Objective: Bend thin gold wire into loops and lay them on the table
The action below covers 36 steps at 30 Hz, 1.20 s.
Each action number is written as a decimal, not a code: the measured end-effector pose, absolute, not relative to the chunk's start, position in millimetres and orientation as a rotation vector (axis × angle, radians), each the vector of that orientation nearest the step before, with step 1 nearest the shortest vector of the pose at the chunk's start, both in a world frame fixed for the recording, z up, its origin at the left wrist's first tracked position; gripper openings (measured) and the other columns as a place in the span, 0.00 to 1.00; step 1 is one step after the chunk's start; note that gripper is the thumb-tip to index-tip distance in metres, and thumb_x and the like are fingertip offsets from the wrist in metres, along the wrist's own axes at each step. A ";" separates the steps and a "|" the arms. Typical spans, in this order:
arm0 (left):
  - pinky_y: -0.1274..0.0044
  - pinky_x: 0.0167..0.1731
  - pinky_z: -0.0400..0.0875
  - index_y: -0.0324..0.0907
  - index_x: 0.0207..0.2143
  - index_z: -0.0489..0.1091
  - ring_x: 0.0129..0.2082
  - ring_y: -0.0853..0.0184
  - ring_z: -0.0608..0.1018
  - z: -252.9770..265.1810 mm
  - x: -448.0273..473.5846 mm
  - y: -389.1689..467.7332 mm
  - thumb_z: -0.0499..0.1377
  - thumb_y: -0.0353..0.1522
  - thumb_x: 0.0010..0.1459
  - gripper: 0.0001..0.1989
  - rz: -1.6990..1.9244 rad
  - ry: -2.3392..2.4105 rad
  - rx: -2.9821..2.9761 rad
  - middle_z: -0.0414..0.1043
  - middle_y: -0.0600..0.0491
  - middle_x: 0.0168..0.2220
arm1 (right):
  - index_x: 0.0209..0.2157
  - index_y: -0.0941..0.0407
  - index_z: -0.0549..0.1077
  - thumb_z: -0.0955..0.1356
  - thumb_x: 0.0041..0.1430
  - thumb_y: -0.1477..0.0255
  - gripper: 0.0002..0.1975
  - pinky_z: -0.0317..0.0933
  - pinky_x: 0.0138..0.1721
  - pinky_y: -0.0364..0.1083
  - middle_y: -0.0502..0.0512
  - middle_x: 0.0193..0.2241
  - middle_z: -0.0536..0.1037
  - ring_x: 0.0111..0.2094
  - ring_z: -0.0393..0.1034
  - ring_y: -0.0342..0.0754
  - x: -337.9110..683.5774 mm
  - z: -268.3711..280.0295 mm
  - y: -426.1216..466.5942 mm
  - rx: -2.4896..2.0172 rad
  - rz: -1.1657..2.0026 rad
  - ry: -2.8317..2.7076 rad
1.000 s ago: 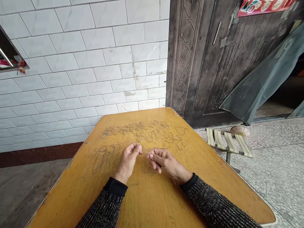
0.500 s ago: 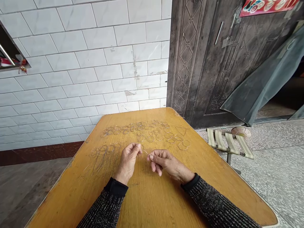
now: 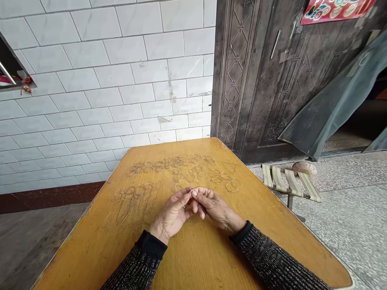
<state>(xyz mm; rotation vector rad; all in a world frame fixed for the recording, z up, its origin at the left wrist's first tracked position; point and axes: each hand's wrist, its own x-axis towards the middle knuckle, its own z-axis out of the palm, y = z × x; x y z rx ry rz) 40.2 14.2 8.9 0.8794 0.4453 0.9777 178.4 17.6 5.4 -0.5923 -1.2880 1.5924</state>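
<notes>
Left hand (image 3: 173, 216) and right hand (image 3: 217, 208) have just met mid-frame, fingertips pinched together on thin wire (image 3: 189, 185) (seemingly working 1 spot).

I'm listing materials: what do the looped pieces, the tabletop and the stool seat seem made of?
Looped pieces: probably thin metal wire, brownish with a slight shine, holding bent curves.
Tabletop: wood or wood-look laminate, smooth, yellow-brown, with visible grain.
Stool seat: likely woven fabric straps, matte, striped like webbing.
</notes>
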 end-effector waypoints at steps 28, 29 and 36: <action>0.82 0.22 0.64 0.37 0.24 0.67 0.20 0.76 0.67 12.5 40.5 20.4 0.64 0.30 0.45 0.07 1.264 0.540 0.647 0.64 0.57 0.23 | 0.29 0.59 0.70 0.68 0.49 0.61 0.15 0.51 0.15 0.37 0.48 0.18 0.74 0.13 0.63 0.36 166.6 11.7 3.9 -0.715 1.584 -1.326; 0.82 0.23 0.64 0.37 0.24 0.67 0.21 0.76 0.67 13.0 39.4 21.0 0.64 0.30 0.45 0.07 1.284 0.544 0.642 0.65 0.57 0.24 | 0.29 0.59 0.70 0.67 0.49 0.60 0.15 0.51 0.15 0.37 0.49 0.18 0.74 0.13 0.63 0.36 167.4 12.1 3.7 -0.729 1.606 -1.332; 0.82 0.23 0.65 0.37 0.25 0.68 0.21 0.75 0.70 15.2 32.5 25.0 0.66 0.30 0.42 0.09 1.346 0.607 0.636 0.66 0.57 0.24 | 0.27 0.60 0.69 0.67 0.48 0.60 0.16 0.50 0.15 0.37 0.48 0.17 0.73 0.12 0.62 0.36 169.7 11.2 3.6 -0.760 1.600 -1.397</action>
